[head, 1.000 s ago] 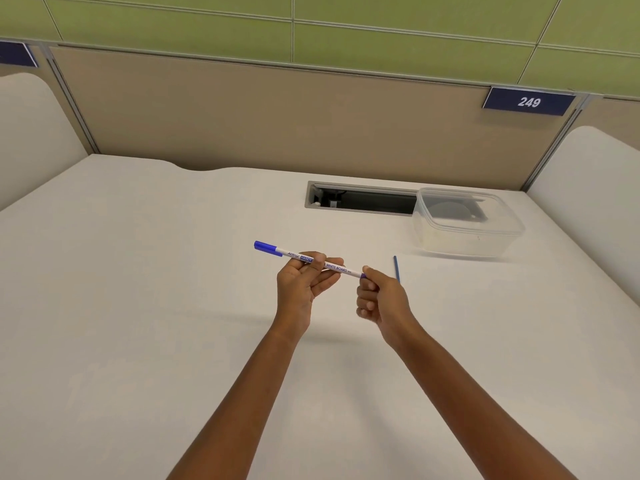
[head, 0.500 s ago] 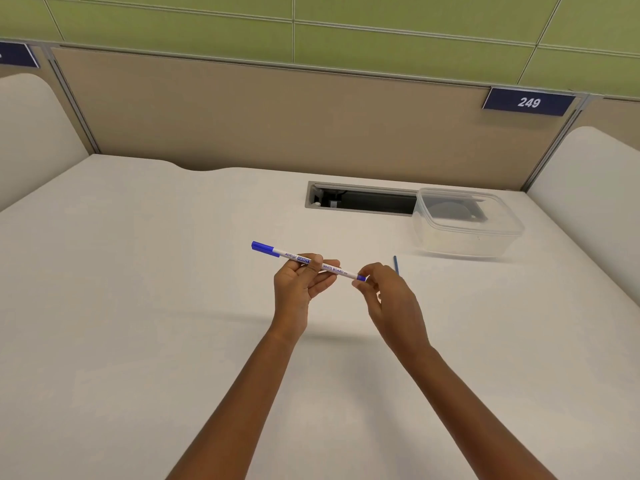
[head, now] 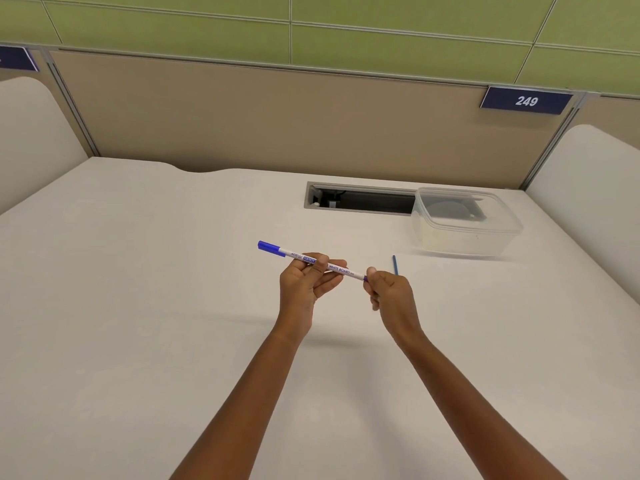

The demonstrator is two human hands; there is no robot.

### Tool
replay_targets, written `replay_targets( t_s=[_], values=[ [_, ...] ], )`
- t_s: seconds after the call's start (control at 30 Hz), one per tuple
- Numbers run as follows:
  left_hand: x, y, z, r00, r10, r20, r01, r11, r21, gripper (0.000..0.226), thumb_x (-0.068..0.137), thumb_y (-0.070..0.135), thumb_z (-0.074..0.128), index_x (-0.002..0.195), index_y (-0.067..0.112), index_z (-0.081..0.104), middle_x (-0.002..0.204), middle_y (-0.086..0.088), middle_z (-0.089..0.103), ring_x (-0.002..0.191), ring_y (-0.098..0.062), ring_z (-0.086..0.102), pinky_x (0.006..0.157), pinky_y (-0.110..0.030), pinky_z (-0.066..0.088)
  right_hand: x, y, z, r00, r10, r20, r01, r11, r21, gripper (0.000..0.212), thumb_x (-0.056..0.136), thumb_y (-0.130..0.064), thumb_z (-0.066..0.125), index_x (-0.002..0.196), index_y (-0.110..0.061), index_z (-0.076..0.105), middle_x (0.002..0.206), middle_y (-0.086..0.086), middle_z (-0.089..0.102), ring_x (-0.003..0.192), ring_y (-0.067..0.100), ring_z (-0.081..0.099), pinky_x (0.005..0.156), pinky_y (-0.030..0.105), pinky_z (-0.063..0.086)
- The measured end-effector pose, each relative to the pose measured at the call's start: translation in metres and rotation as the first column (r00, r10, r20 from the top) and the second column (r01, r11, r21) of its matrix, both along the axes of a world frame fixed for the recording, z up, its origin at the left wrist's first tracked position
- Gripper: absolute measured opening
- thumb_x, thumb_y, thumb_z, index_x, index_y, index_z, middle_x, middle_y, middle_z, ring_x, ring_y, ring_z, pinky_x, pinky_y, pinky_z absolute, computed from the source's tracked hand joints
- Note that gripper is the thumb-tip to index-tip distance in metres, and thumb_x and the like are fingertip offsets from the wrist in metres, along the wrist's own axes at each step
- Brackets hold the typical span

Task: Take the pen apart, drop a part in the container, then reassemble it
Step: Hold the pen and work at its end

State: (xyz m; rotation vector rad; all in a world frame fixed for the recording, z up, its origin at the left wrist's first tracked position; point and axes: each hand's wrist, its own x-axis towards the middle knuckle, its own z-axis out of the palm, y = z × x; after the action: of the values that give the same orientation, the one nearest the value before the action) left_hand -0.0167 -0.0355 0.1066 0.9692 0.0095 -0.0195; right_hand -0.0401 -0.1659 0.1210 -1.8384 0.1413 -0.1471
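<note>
Two hands are clamping the white, blue-capped plastic pen point(head: 341, 268). Left hand point(head: 304, 285) is bracing, probably letting right hand point(head: 389, 292) twist its end.

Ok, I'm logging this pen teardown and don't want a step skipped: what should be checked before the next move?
1. Left hand grips the pen mid-barrel: ok.
2. Right hand pinches the pen's near end: ok.
3. Blue cap seated on the other end: ok.
4. Thin blue rod lies on the table beside the right hand: ok.
5. Container has no lid on: cannot tell.
</note>
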Motion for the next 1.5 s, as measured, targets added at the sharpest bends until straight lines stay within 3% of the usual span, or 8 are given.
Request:
replay_targets(
  t_s=[0.2,0.33,0.47,0.77,1.07,1.27,1.37,1.5],
  values=[
    [0.0,0.0,0.0,1.0,-0.007,0.028,0.005,0.998,0.056,0.011,0.09,0.009,0.051,0.08,0.011,0.056,0.069,-0.002,0.075,0.073,-0.017,0.073,0.061,-0.02,0.057,0.0,-0.001,0.005,0.896,0.221,-0.384,0.098,0.746,0.658,0.052,0.092,-0.024,0.038,0.04,-0.019,0.039,0.033,-0.009,0.026,0.03,0.007,0.026,0.036,0.018,0.029],
    [0.001,0.002,0.001,1.0,0.021,0.011,-0.022,0.999,0.034,0.011,0.09,0.008,0.051,0.082,0.01,0.057,0.069,-0.001,0.075,0.073,-0.017,0.073,0.061,-0.02,0.058,-0.004,0.004,0.005,0.98,0.042,-0.195,-0.011,0.988,0.155,0.047,0.096,-0.035,0.037,0.055,-0.014,0.048,0.037,-0.006,0.042,0.038,0.01,0.04,0.049,0.024,0.036],
    [0.002,0.003,0.003,0.999,0.035,0.009,-0.036,0.999,0.041,0.01,0.09,0.009,0.051,0.084,0.011,0.059,0.07,0.0,0.076,0.074,-0.017,0.073,0.062,-0.021,0.058,-0.011,-0.001,-0.006,0.979,0.078,0.189,0.037,0.842,-0.538,0.014,0.091,-0.031,0.049,0.09,-0.018,0.052,0.068,0.005,0.059,0.066,0.02,0.053,0.056,0.03,0.041],
    [0.0,0.004,0.004,1.0,0.013,0.01,-0.013,0.999,0.031,0.012,0.091,0.008,0.049,0.084,0.011,0.058,0.069,0.0,0.076,0.073,-0.017,0.073,0.061,-0.021,0.058,-0.008,-0.006,-0.002,0.865,0.22,0.452,0.204,0.668,-0.715,0.009,0.081,-0.009,0.06,0.078,-0.001,0.063,0.066,0.013,0.061,0.06,0.029,0.053,0.045,0.036,0.044],
    [0.0,0.004,0.006,0.999,-0.02,0.03,0.019,0.999,0.03,0.011,0.091,0.009,0.048,0.082,0.01,0.055,0.068,-0.002,0.076,0.073,-0.016,0.073,0.06,-0.02,0.057,-0.004,0.0,0.005,0.998,0.041,0.053,-0.037,0.996,-0.078,0.045,0.094,-0.019,0.045,0.049,-0.016,0.045,0.042,-0.007,0.038,0.048,0.016,0.034,0.053,0.029,0.031],
    [0.0,0.002,0.005,0.999,-0.021,0.045,0.018,0.998,0.065,0.013,0.091,0.008,0.049,0.08,0.011,0.055,0.069,-0.002,0.076,0.073,-0.017,0.073,0.06,-0.019,0.057,0.0,-0.001,0.008,0.909,0.226,-0.35,0.063,0.756,0.652,0.055,0.092,-0.023,0.039,0.037,-0.02,0.038,0.033,-0.009,0.029,0.032,0.008,0.029,0.039,0.019,0.029],
    [0.0,0.002,0.004,0.999,-0.012,0.038,0.01,0.999,0.051,0.012,0.091,0.008,0.05,0.081,0.011,0.056,0.07,-0.002,0.076,0.074,-0.017,0.073,0.06,-0.019,0.057,-0.002,0.002,0.009,0.938,0.132,-0.322,0.049,0.867,0.496,0.051,0.094,-0.026,0.04,0.044,-0.017,0.043,0.036,-0.006,0.035,0.035,0.009,0.032,0.044,0.021,0.032],
    [0.0,0.004,0.003,1.0,0.016,0.027,-0.017,0.999,0.03,0.011,0.09,0.008,0.05,0.082,0.011,0.057,0.07,-0.001,0.076,0.075,-0.017,0.073,0.06,-0.02,0.058,-0.009,0.004,0.001,0.999,0.019,0.03,-0.011,0.972,-0.233,0.032,0.095,-0.032,0.041,0.071,-0.017,0.056,0.056,0.002,0.056,0.056,0.018,0.051,0.057,0.029,0.041]
  ],
)
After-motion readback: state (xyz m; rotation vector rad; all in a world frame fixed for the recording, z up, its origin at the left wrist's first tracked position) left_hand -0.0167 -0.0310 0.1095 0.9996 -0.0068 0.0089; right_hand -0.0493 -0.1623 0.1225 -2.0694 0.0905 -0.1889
